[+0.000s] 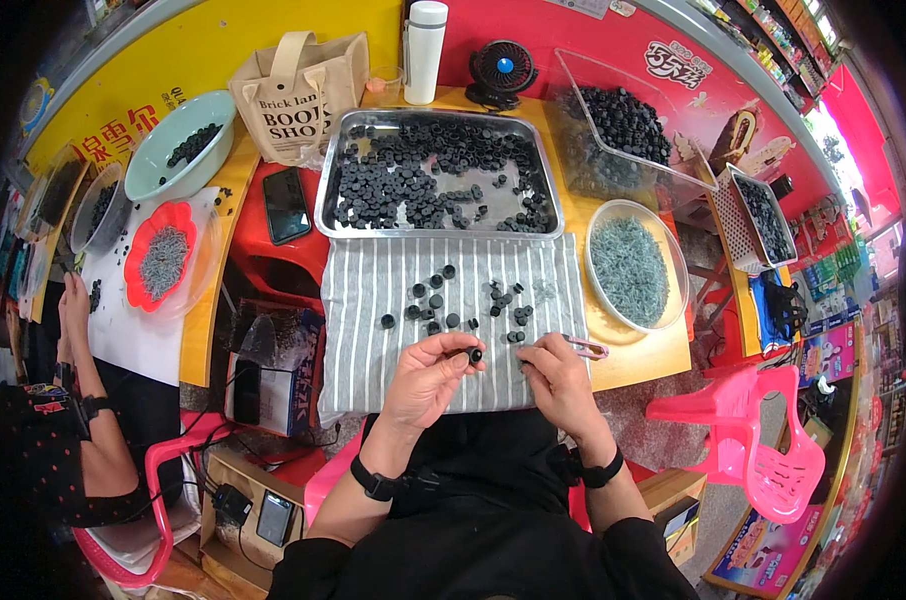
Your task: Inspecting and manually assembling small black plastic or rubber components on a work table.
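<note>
My left hand (428, 375) pinches a small black round cap (475, 355) between thumb and fingertips, held just above the grey striped cloth (373, 300). My right hand (556, 378) holds clear-handled tweezers (585, 347) whose tip points right, over the cloth's right edge. Several loose black caps (443, 300) lie scattered on the cloth in front of both hands. Beyond the cloth stands a metal tray (328, 200) full of the same black caps.
A clear bowl of grey small parts (630, 265) sits right of the cloth, with a clear bin of black caps (623, 120) behind it. A phone (286, 204), tote bag (298, 95), white bottle (425, 50) and small fan (501, 70) stand around. Another person's hand (73, 300) works at the left table.
</note>
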The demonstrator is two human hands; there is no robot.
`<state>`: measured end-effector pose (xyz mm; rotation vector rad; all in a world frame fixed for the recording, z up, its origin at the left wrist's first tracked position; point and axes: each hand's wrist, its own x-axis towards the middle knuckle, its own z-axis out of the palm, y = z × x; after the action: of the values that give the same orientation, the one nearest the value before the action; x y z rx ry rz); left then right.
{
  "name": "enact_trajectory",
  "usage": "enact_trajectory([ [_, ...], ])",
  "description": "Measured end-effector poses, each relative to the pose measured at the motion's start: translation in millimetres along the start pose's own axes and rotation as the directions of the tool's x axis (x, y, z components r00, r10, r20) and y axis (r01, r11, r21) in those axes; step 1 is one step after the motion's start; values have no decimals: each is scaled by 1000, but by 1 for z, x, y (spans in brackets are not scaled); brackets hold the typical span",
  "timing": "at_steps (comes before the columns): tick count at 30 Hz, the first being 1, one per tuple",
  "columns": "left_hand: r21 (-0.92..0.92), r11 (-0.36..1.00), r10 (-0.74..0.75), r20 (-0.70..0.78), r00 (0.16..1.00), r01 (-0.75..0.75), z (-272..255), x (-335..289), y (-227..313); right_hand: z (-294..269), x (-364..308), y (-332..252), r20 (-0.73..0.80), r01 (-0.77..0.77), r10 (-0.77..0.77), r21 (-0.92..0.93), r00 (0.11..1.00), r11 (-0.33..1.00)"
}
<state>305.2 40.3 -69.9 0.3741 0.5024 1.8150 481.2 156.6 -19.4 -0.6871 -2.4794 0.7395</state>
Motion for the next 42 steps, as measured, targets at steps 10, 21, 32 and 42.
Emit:
enact_trajectory([
  [10, -44, 999, -30, 15, 999, 31, -7, -2, 0, 5, -14, 8, -3, -156, 173, 410, 985, 899],
  [21, -89, 995, -47, -6, 999, 47, -2, -2, 2, 43, 1, -56, -225, -34, 319, 767, 920, 640],
  [32, -68, 996, -53, -19, 998, 52, 1, -2, 3, 42, 7, -65, -396, 90, 49, 326, 917, 941],
  [42, -58, 997, -58, -11, 998, 58, -3, -3, 1, 44, 8, -65, -401, 94, 22, 268, 916, 959],
])
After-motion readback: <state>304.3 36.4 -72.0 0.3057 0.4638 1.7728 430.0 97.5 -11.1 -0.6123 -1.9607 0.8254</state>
